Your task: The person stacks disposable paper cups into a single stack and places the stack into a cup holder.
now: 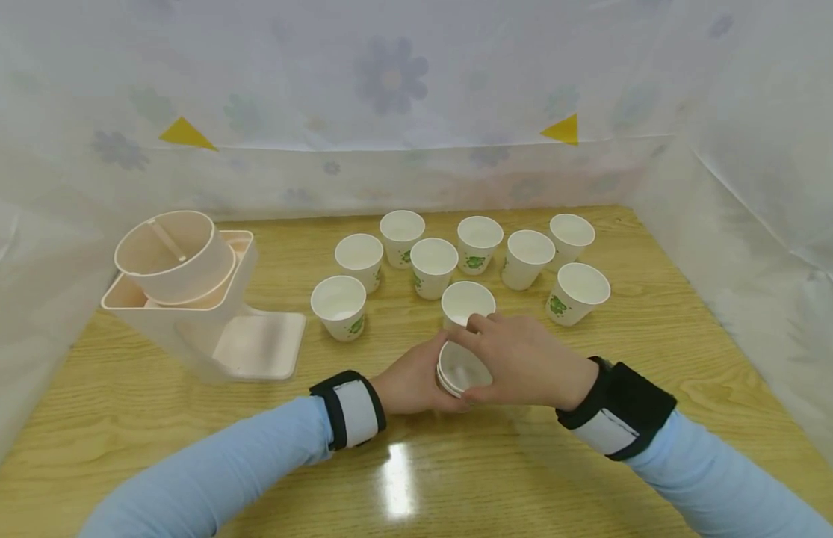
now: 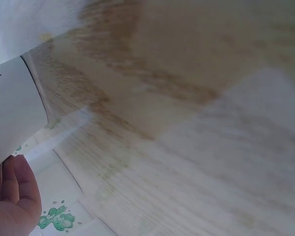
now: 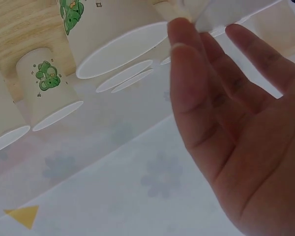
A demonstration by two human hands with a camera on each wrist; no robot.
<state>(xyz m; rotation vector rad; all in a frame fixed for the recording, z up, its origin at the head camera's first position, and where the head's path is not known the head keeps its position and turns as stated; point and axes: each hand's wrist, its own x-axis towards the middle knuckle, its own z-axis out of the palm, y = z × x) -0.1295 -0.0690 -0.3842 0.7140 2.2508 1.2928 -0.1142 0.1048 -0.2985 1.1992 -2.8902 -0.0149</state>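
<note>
Holding nested cup stack (image 1: 460, 369) tilted between both hands: left hand (image 1: 411, 382) wraps side, right hand (image 1: 524, 360) fingers curl over rim. Few cups stacked; nine loose cups (image 1: 432, 266) remain standing beyond hands. Pink dispenser (image 1: 194, 295) far left.

white paper cup stack (image 1: 460, 370), tilted, above table

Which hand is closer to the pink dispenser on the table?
Left. The left hand grips the stacked cups on the side facing the pink dispenser; the right hand holds them from the far side.
</note>
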